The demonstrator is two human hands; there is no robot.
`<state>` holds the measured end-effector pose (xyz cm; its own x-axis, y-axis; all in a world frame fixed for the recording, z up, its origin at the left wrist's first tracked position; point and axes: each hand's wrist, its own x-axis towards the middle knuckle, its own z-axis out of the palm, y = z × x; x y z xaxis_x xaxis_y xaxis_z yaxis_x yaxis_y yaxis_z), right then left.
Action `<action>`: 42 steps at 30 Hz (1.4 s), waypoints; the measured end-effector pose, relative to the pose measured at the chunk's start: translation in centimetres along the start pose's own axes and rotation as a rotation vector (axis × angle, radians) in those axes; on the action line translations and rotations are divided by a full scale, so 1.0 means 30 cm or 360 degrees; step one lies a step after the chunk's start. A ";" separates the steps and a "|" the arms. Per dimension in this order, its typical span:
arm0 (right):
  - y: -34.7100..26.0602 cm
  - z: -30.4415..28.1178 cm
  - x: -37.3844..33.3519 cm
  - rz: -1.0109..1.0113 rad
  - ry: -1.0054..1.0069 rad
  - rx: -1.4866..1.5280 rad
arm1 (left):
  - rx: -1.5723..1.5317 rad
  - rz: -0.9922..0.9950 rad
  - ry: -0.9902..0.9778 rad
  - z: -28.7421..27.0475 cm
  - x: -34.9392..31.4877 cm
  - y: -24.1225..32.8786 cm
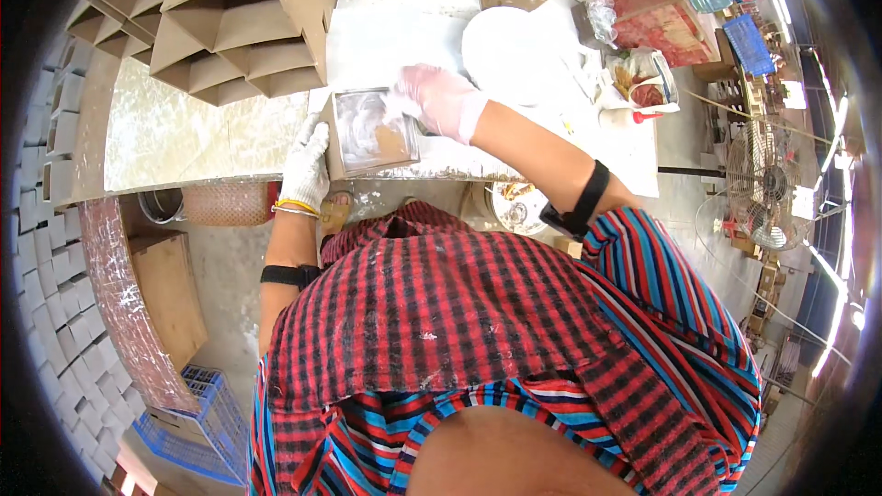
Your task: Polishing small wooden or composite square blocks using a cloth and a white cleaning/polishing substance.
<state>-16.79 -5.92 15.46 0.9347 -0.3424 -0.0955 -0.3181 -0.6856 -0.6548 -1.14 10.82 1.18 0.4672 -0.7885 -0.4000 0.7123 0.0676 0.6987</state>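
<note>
box [367, 136] looks light and stiff, best held by its side walls. left hand [307, 170] braces its left wall, right hand [436, 101] overlaps its right rim; i cannot tell either grip's closure.

The box [378, 136] shows matt brown board under an uneven white smear; the divided cartons [225, 9] look like the same plain, smooth board. The left hand [307, 165] wears a rough knitted cloth glove [303, 180], the right hand [436, 101] a thin, smooth, filmy glove [450, 110]. The worktop [211, 142] appears scuffed and scratched, the apron [432, 312] matt woven cloth with pale specks, the crate [221, 413] latticed plastic.
</note>
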 end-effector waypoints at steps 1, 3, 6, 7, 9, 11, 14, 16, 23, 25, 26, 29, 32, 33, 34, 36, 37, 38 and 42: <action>0.082 0.045 0.025 -0.0398 0.0286 -0.0430 | -0.0032 -0.0030 -0.0055 -0.003 0.003 -0.001; 0.062 0.119 0.001 -0.0136 0.0080 -0.0018 | -0.0102 -0.0085 -0.0154 -0.012 0.018 0.001; 0.064 0.200 -0.076 -0.0141 -0.0267 -0.0047 | -0.0062 -0.0062 -0.0023 -0.018 0.017 -0.012; 0.078 0.213 -0.077 -0.0061 -0.0433 0.0086 | -0.0034 -0.0051 -0.0032 -0.021 0.019 -0.011; 0.013 0.119 -0.052 -0.0074 -0.0458 -0.0135 | 0.0009 -0.0026 -0.0049 -0.029 0.025 -0.013; -0.007 0.079 0.025 0.0333 -0.0237 -0.0194 | -0.0094 -0.0062 -0.0013 -0.037 0.021 -0.023; 0.015 0.108 0.001 -0.0028 -0.0160 -0.0420 | -0.0145 -0.0126 -0.0035 -0.013 0.015 -0.006; 0.030 0.141 -0.022 0.0194 -0.0479 -0.0323 | -0.0135 -0.0145 -0.0058 -0.008 0.019 -0.010; -0.016 0.116 0.018 -0.0329 -0.0283 -0.0484 | -0.0159 -0.0143 -0.0055 -0.049 0.061 -0.027; -0.108 0.165 0.016 -0.0135 -0.0441 -0.0286 | -0.0202 -0.0186 -0.0105 -0.056 0.056 -0.038; -0.148 0.179 0.008 -0.0047 -0.0517 -0.0193 | -0.0240 -0.0214 -0.0159 -0.057 0.050 -0.030; -0.049 0.197 -0.026 -0.0198 -0.0469 -0.0443 | -0.0210 -0.0197 -0.0124 -0.045 0.047 -0.024; -0.068 0.083 -0.024 0.0016 -0.0779 -0.0631 | -0.0155 -0.0134 -0.0032 -0.057 0.048 -0.038; -0.058 0.074 -0.035 0.0014 -0.0609 -0.0621 | -0.0141 -0.0118 -0.0017 -0.056 0.047 -0.040; -0.046 0.073 -0.039 0.0011 -0.0442 -0.0609 | -0.0175 -0.0130 -0.0030 -0.058 0.046 -0.039; -0.025 0.106 -0.030 -0.0141 -0.0220 -0.0430 | -0.0224 -0.0172 -0.0065 -0.048 0.044 -0.027; -0.024 0.126 -0.042 -0.0187 -0.0246 -0.0361 | -0.0202 -0.0170 -0.0086 -0.042 0.044 -0.027; -0.033 0.139 -0.050 -0.0239 -0.0276 -0.0288 | -0.0180 -0.0167 -0.0099 -0.044 0.046 -0.027; -0.022 0.095 -0.049 0.0131 -0.0713 -0.0678 | -0.0136 -0.0149 -0.0136 0.021 0.012 0.011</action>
<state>-17.50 -3.12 13.89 0.8507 -0.1655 -0.4988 -0.3410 -0.8961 -0.2843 -1.07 10.16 1.64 0.3530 -0.8428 -0.4063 0.7942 0.0403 0.6063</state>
